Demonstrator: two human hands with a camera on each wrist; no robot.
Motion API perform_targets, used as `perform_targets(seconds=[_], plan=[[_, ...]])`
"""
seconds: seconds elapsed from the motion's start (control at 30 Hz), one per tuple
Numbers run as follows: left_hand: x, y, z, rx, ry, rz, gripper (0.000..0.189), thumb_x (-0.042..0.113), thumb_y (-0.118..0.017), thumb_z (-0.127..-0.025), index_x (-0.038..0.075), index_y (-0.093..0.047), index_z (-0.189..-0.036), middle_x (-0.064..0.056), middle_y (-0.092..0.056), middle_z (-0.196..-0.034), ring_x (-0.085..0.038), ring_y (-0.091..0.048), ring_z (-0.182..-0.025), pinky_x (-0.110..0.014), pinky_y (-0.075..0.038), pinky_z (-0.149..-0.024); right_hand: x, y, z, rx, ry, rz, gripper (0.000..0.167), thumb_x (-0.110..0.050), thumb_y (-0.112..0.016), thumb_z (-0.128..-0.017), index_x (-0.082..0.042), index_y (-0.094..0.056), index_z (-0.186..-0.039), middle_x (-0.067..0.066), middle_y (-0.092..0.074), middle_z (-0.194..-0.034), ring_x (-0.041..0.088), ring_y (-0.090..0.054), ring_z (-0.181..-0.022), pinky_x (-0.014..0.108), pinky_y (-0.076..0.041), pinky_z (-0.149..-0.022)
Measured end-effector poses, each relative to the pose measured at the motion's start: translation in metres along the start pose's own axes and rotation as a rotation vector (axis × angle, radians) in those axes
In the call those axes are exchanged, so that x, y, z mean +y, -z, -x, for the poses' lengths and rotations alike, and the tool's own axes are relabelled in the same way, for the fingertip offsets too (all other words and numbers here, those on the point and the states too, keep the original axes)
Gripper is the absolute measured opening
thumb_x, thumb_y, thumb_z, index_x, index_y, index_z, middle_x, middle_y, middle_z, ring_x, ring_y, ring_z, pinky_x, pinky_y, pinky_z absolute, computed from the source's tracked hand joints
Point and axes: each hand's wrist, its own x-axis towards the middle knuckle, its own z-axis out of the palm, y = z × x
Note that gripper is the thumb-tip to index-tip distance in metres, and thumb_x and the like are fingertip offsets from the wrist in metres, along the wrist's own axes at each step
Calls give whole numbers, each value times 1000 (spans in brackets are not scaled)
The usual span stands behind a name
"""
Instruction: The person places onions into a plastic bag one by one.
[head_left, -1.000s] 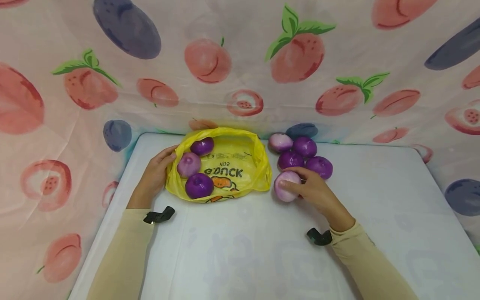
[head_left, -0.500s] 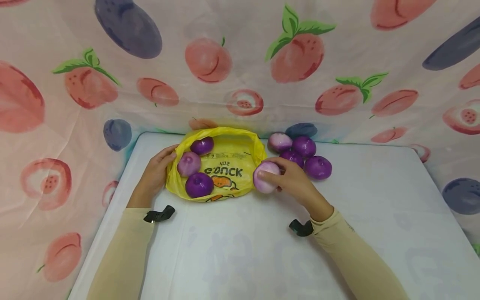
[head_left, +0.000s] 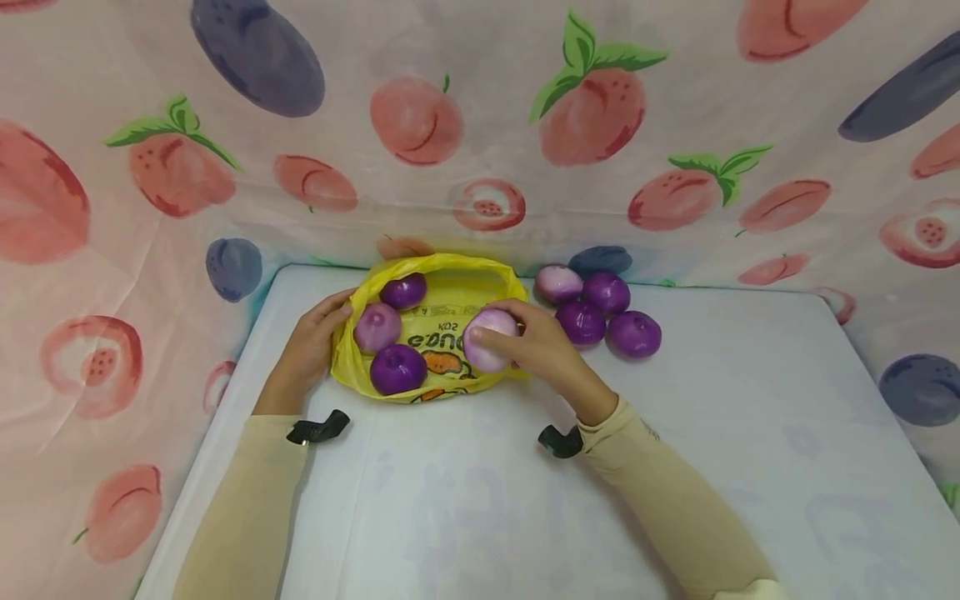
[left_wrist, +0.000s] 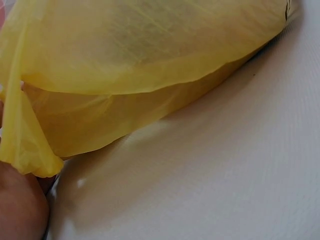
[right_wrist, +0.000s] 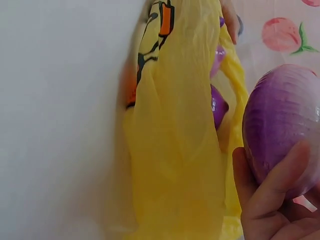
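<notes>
A yellow plastic bag point(head_left: 487, 265) lies on the table with its mouth held wide. Inside its left half sit a dark purple onion point(head_left: 403, 291), a paler onion point(head_left: 377, 328) and another dark onion point(head_left: 397, 369). My left hand point(head_left: 307, 350) grips the bag's left rim, some fingertips hidden by the plastic. Over the bag's right part, my right hand point(head_left: 551, 346) holds a pale pinkish-purple onion point(head_left: 489, 340) between thumb and fingers. The right wrist view shows this held onion point(right_wrist: 282, 120) above the bag's rim.
Right of the bag, several purple onions point(head_left: 581, 323) lie in a cluster near the table's back edge. A fruit-print cloth point(head_left: 487, 125) hangs behind and to the sides of the white table point(head_left: 450, 500).
My right hand has carried the pale onion leftward, from beside the onion cluster to over the bag's opening. The left hand has stayed at the bag's rim.
</notes>
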Motion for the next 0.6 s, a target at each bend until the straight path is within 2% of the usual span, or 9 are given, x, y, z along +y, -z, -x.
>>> perform_targets(seconds=[0.13,0.37,0.6], plan=[[0,1,-1,-4,7,9,49,31,-58,-105,10,-53,-149,6,-56,-139,-9,-50,-128,-13,-48,-100,-6,-11,-5,-9,1,21,53,-55,-80,-83,-28,-66,-127,5,-68,-118,26,-65,-95,33,-58,-70],[0,1,-1,-4,-1,17,51,32,-58,-105,9,-52,-149,5,-55,-140,-9,-50,-129,-13,-48,-100,-8,-30,-19,-15,71,50,52,-55,-80,-83,-25,-67,-125,0,-69,-118,22,-66,-104,38,-59,-90],[0,2,0,-6,-2,22,50,32,-59,-105,9,-52,-149,5,-55,-140,-9,-51,-128,-13,-48,-100,-9,-47,-27,-31,78,54,54,-54,-82,-81,-25,-68,-124,1,-70,-118,21,-66,-103,36,-59,-87]])
